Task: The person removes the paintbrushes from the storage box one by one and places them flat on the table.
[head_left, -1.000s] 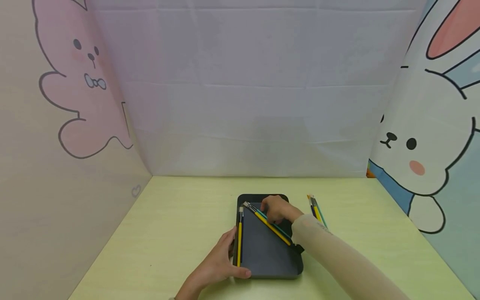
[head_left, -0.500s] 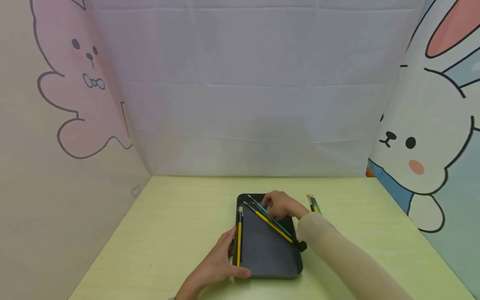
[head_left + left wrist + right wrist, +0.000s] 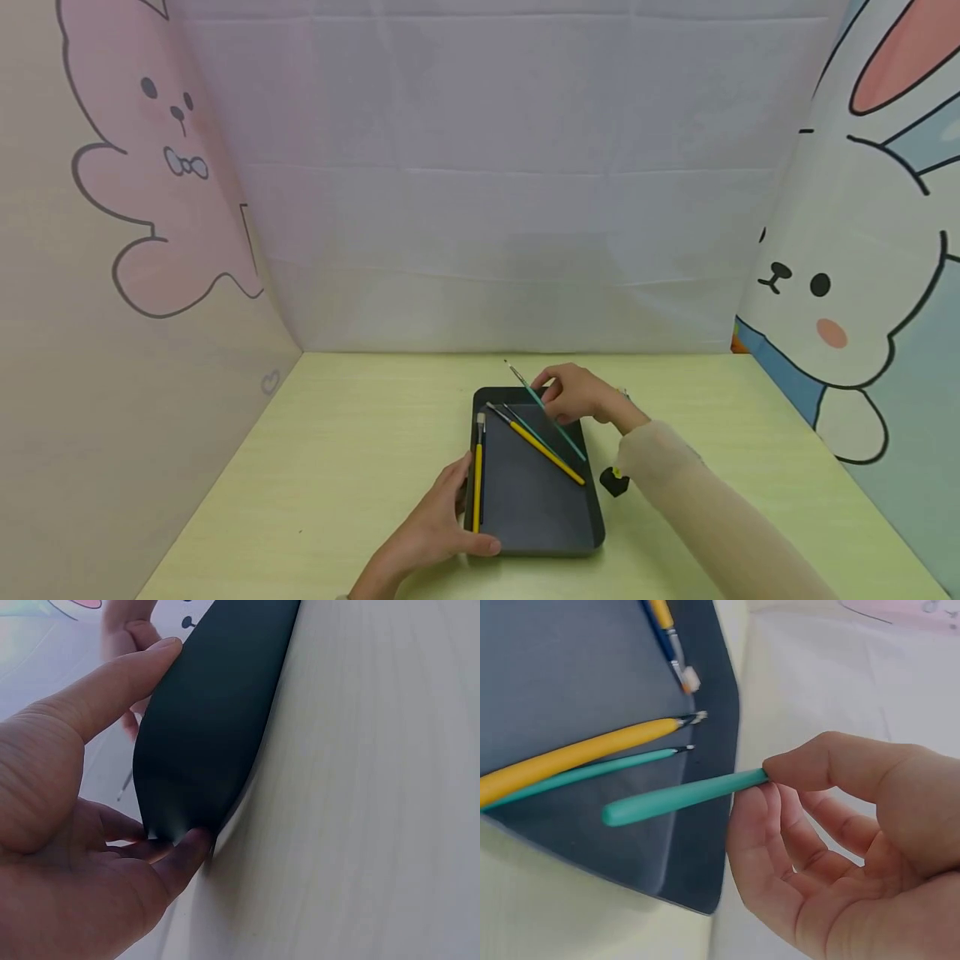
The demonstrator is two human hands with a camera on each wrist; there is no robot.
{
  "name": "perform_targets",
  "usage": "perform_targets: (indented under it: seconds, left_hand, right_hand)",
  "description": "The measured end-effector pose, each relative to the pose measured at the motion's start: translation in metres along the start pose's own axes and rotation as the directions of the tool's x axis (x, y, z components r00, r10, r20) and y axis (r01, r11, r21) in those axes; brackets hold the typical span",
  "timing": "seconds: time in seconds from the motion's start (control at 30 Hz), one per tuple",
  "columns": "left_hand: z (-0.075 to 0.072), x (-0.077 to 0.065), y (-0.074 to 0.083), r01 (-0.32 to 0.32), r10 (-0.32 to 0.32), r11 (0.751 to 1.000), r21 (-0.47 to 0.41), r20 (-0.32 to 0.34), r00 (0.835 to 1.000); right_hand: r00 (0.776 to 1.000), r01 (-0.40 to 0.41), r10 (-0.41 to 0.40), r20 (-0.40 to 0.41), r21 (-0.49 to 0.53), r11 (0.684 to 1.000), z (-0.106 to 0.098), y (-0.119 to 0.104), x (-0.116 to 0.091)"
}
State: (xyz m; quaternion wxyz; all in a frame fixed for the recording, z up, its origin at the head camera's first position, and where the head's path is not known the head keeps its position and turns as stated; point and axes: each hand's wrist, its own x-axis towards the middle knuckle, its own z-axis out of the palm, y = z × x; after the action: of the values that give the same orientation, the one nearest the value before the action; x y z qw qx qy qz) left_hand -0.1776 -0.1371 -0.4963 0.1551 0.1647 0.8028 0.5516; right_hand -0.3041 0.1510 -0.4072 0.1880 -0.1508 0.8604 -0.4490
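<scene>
My left hand (image 3: 442, 521) grips the near left corner of a dark grey tray (image 3: 536, 525); the left wrist view shows thumb and fingers on the tray wall. Between thumb and fingers, my right hand (image 3: 573, 394) pinches a teal paintbrush (image 3: 682, 799), raised and tilted over the tray's far right part. Lying diagonally in the tray are a yellow paintbrush (image 3: 547, 454) and, beside it, another teal paintbrush (image 3: 622, 763). Along the left wall lie a second yellow paintbrush (image 3: 477, 487) and a dark blue paintbrush (image 3: 658, 628).
A small black object (image 3: 615, 482) with a yellow-green spot sits right of the tray, near my right sleeve (image 3: 675, 467). Brush tips (image 3: 625, 392) show behind my right wrist. A white cloth wall (image 3: 480, 250) stands behind the pale table (image 3: 360, 433).
My right hand has lifted one teal paintbrush off the others and moved up and right with it. The small black object shows more fully beside the tray. My left hand keeps its place.
</scene>
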Motion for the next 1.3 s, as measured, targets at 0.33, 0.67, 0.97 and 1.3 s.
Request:
perform_targets:
  seconds: [0.33,0.67,0.97,1.3]
  left_hand:
    - [0.001,0.000,0.000,0.001,-0.001,1.000,-0.004,-0.005,1.000]
    - [0.000,0.000,-0.001,-0.005,0.005,1.000,-0.003,-0.004,1.000]
    - [0.000,-0.001,-0.001,-0.003,0.003,1.000,0.016,-0.008,1.000]
    - [0.002,-0.001,-0.001,0.018,-0.017,0.999,0.030,-0.016,1.000]
  right_hand:
    - [0.998,0.034,-0.030,-0.046,0.081,0.996,-0.019,0.005,-0.021]
    - [0.993,0.031,-0.016,-0.117,0.127,0.991,-0.040,0.026,-0.039]
    - [0.986,0.014,0.006,-0.167,0.120,0.993,-0.058,0.050,-0.056]
    - [0.976,-0.037,0.071,-0.206,0.166,0.985,-0.075,0.086,-0.074]
